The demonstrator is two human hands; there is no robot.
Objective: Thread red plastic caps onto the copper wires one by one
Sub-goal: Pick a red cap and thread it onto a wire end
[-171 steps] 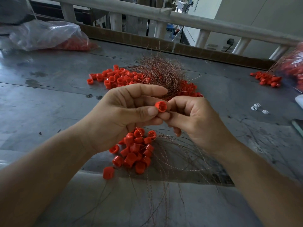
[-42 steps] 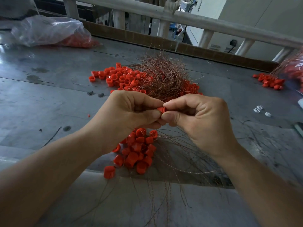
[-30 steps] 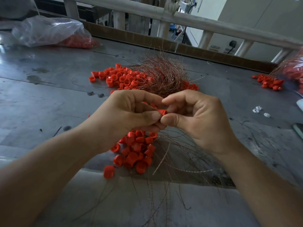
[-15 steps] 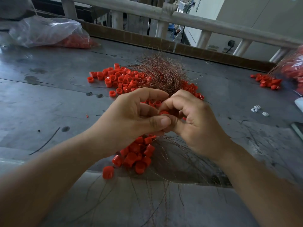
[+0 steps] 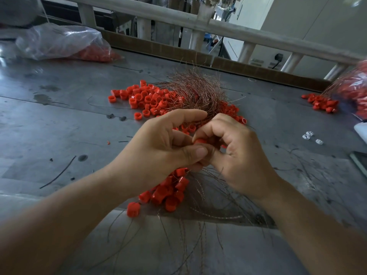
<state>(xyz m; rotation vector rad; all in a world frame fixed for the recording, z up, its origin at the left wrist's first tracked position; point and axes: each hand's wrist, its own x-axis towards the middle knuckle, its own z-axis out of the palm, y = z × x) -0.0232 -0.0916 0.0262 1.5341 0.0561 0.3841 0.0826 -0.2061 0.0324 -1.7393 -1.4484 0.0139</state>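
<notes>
At the centre of the frame my left hand (image 5: 158, 147) and right hand (image 5: 240, 155) meet, both grips narrow and pinching one red cap (image 5: 200, 140) between thumb and curled fingertips. Whether a wire is in there too, I cannot tell. I judge the cap light, stiff and slick, best held by its side wall, leaving the hole free. The copper wires (image 5: 206, 197) fanned out below on the desk (image 5: 59, 135) look thin, springy and easily kinked. I would pinch one close to its tip.
</notes>
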